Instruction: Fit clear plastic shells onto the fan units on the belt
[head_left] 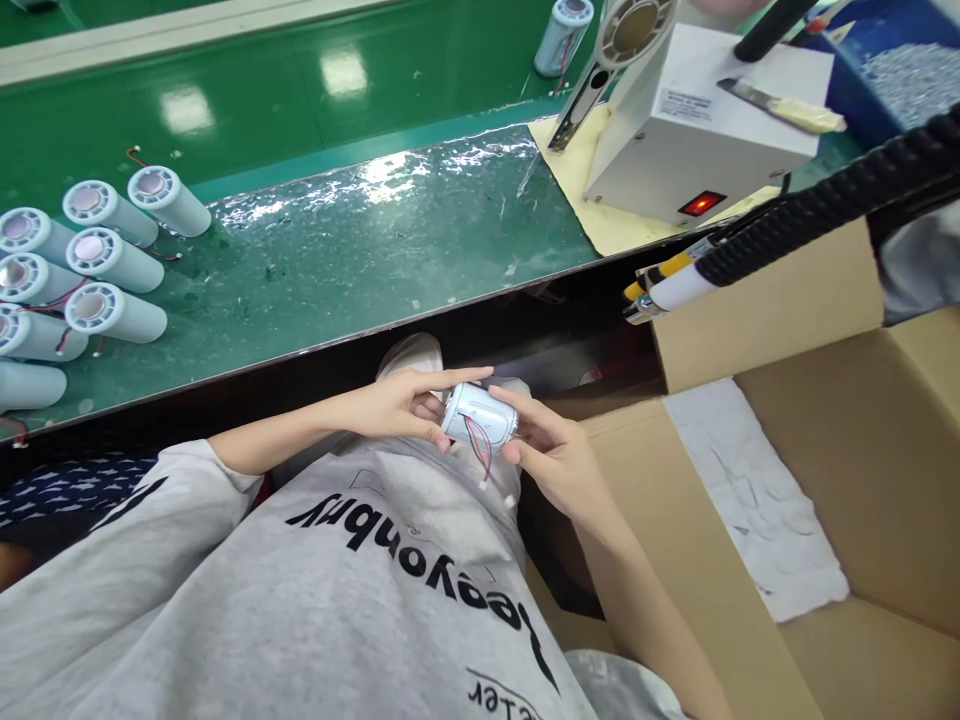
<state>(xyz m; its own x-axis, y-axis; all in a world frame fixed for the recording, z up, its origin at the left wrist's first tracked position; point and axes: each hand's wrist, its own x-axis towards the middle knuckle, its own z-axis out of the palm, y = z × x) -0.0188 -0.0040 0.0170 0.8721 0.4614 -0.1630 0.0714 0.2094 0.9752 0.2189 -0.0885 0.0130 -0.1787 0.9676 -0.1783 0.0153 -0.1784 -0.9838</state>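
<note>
Left hand [409,405] and right hand [559,450] pinch opposite ends of a pale-blue, plastic-looking cylinder [459,408] between thumb and fingers, in front of my light-grey, black-lettered shirt [337,600] and off the glossy green worktop [375,250]. Thin coloured wires [478,440] trail from its side to a small white plug [484,485], dangling free of both hands. I judge the step in hand to be handling and checking this one piece; the next move, I think, calls for a light, even grip that leaves the wires unpinched.
</note>
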